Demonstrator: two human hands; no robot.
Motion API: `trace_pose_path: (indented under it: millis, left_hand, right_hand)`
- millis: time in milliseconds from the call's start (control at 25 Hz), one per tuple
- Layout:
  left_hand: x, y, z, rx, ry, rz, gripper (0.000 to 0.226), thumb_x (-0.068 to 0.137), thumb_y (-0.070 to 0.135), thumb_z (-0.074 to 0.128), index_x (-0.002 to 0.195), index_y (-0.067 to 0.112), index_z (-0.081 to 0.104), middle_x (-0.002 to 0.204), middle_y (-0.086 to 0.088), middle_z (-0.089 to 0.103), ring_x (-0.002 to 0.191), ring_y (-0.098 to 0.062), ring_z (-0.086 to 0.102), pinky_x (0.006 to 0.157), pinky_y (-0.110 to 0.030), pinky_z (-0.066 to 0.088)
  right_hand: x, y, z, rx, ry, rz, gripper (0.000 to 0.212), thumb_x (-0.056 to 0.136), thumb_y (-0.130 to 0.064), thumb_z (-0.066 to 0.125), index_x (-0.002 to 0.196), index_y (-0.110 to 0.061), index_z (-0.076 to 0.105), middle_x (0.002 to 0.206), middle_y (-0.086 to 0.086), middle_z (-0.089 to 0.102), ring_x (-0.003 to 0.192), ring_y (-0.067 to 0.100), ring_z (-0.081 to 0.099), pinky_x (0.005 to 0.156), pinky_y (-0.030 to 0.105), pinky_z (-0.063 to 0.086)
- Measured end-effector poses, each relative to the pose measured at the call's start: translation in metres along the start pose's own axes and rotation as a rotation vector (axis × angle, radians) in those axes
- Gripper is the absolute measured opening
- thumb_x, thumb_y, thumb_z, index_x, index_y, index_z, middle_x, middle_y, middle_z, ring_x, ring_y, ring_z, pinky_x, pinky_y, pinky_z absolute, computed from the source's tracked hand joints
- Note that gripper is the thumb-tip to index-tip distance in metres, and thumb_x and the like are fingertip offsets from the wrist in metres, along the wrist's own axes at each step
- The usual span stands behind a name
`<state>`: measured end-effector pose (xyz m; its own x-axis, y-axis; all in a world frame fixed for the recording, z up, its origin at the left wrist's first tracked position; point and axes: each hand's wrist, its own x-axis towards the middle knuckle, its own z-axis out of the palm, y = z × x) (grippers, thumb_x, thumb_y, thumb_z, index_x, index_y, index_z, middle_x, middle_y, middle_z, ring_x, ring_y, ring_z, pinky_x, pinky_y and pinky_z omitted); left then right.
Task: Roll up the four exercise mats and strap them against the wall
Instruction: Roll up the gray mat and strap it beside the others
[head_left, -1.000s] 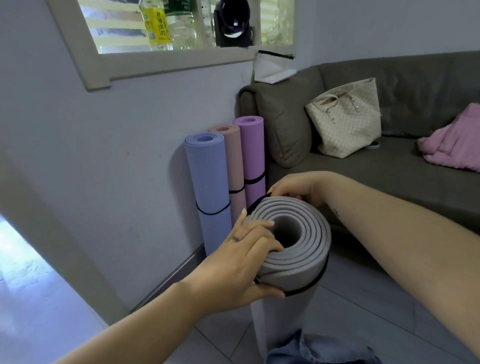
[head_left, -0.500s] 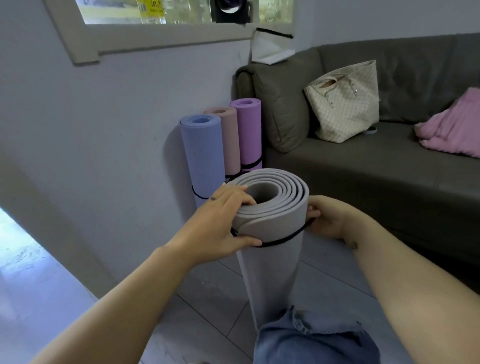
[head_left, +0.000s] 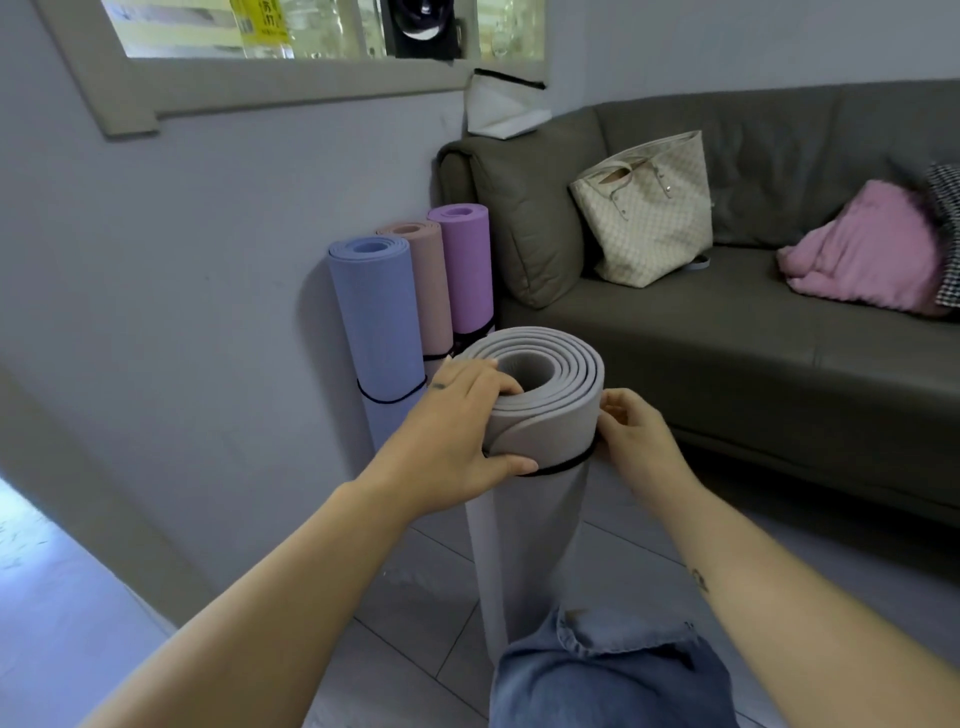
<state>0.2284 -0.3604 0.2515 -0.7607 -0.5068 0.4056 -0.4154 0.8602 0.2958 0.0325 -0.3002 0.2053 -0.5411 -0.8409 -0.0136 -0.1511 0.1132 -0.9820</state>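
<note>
Gripping grey mat (head_left: 545, 415) upright on tiled floor (head_left: 415, 623): left hand (head_left: 457, 441), right hand (head_left: 634, 441); sofa (head_left: 727, 338) nearby.

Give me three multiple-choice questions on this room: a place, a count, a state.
1. Where is the cream tote bag? A on the sofa; B on the floor; C on the windowsill.
2. How many mats stand against the wall? A two; B three; C five.
3. The grey mat is: A rolled, upright; B flat, unrolled; C folded.
1 A: it sits on the seat. 2 B: blue mat, pink mat, purple mat. 3 A: the left hand grips its rolled top.
</note>
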Motion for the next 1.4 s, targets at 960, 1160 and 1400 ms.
trace_pose_path:
  millis: [960, 1160, 1400]
  left_hand:
    - [0.012, -0.023, -0.017, -0.655, 0.160, -0.370, 0.061, 0.071, 0.055, 0.071, 0.124, 0.033, 0.052, 0.122, 0.025, 0.051, 0.115, 0.012, 0.048, 0.095, -0.014, 0.042]
    - [0.045, -0.024, -0.030, -0.680, 0.008, -0.707, 0.023, 0.089, 0.032, 0.063, 0.084, 0.012, 0.073, 0.079, 0.004, 0.072, 0.078, -0.009, 0.066, 0.063, -0.016, 0.053]
    - [0.070, -0.020, -0.038, -0.393, -0.058, -0.716, 0.037, 0.091, 0.026, 0.062, 0.086, -0.010, 0.066, 0.084, -0.022, 0.067, 0.071, -0.020, 0.060, 0.077, -0.032, 0.055]
  right_hand:
    - [0.001, -0.051, -0.010, -0.704, -0.336, -0.818, 0.055, 0.065, -0.048, 0.080, 0.107, -0.016, 0.065, 0.106, -0.014, 0.053, 0.117, -0.004, 0.025, 0.096, -0.003, 0.014]
    - [-0.002, -0.046, -0.009, -0.685, -0.291, -0.837, 0.058, 0.060, -0.049, 0.083, 0.103, -0.014, 0.067, 0.103, -0.015, 0.055, 0.120, 0.003, 0.031, 0.098, -0.002, 0.015]
    - [-0.005, -0.044, -0.017, -0.689, -0.273, -0.842, 0.056, 0.060, -0.048, 0.084, 0.102, -0.014, 0.067, 0.103, -0.015, 0.055, 0.116, 0.000, 0.029, 0.096, -0.003, 0.016]
